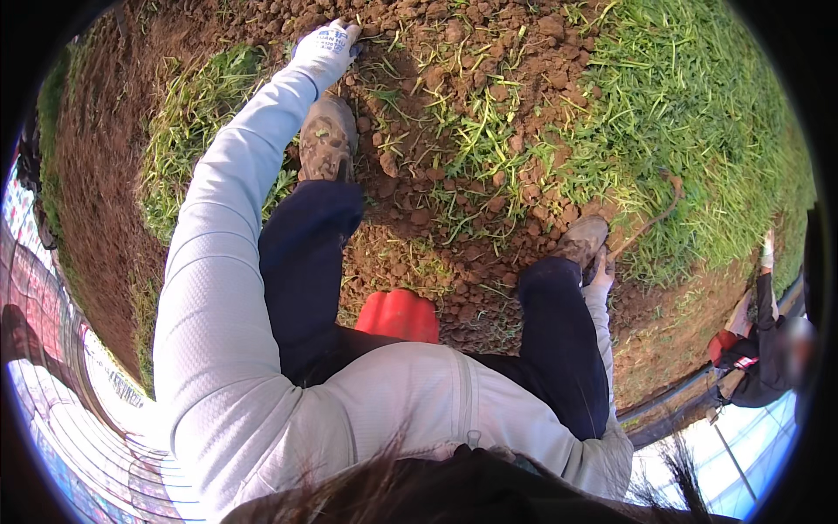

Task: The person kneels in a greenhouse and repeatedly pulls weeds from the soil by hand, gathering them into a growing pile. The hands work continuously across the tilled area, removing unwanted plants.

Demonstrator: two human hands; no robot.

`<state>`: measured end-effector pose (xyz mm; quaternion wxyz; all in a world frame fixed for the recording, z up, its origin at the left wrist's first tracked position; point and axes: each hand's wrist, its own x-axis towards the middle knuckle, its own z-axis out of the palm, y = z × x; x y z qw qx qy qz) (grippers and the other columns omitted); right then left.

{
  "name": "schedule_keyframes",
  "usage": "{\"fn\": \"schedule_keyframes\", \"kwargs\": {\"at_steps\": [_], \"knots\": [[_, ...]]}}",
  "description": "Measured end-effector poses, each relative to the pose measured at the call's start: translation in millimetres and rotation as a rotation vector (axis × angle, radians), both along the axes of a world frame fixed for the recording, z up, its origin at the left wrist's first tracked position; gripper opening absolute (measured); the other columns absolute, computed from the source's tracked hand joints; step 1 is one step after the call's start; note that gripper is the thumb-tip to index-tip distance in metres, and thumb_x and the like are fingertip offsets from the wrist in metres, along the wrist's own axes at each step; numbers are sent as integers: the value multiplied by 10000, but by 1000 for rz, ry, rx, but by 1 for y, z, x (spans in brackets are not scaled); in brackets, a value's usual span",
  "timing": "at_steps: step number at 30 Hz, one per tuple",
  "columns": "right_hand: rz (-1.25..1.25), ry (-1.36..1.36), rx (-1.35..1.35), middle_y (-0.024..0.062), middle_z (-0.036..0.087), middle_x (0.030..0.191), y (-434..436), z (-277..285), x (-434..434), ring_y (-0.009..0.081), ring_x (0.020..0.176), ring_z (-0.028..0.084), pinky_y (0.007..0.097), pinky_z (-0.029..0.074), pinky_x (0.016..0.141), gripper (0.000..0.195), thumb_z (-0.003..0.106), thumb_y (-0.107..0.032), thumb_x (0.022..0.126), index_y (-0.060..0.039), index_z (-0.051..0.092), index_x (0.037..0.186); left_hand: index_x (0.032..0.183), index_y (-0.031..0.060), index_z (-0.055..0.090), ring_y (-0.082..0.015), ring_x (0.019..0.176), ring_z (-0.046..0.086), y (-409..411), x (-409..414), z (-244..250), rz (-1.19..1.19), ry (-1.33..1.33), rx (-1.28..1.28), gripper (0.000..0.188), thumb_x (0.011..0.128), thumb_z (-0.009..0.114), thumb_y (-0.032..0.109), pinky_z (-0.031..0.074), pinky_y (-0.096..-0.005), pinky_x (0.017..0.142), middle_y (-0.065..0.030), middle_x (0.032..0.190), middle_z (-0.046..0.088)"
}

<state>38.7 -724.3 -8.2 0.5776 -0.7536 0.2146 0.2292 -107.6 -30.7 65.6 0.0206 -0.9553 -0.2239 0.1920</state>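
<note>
My left hand [327,51], in a white work glove that bears writing, reaches out to the crumbly brown soil [452,29] beyond my left boot. Its fingers point down and curl, and whatever may lie under them is hidden. Low beside my right boot [582,239], my right hand [600,270] is closed on the near end of a thin, curved brown sickle-like tool [655,219]. The tool's hooked far end lies over the edge of the standing green plants [700,124]. Loose cut greens [484,141] are strewn over the clods between my feet.
A heap of cut greens [196,124] lies left of my left boot [327,141]. Between my legs is a red plastic seat or bucket [397,318]. Another person [763,360] is at the far right, near the plot's edge. Plastic sheeting [46,275] curves along the left.
</note>
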Motion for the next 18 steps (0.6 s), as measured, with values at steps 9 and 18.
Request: {"fn": "schedule_keyframes", "kwargs": {"at_steps": [9, 18], "knots": [[-32, 108, -87, 119, 609, 1203, 33, 22, -2, 206, 1048, 599, 349, 524, 859, 400, 606, -170, 933, 21, 527, 1276, 1134, 106, 631, -201, 752, 661, 9, -6, 17, 596, -174, -896, 273, 897, 621, 241, 529, -364, 679, -93, 863, 691], [-76, 118, -10, 89, 615, 1176, 34, 22, -2, 188, 998, 606, 302, 511, 850, 401, 611, -200, 939, -7, 533, 1282, 1190, 42, 598, -323, 1009, 643, -33, 33, -7, 192, -75, -179, 434, 868, 614, 333, 512, -394, 896, -187, 1057, 668]]}}
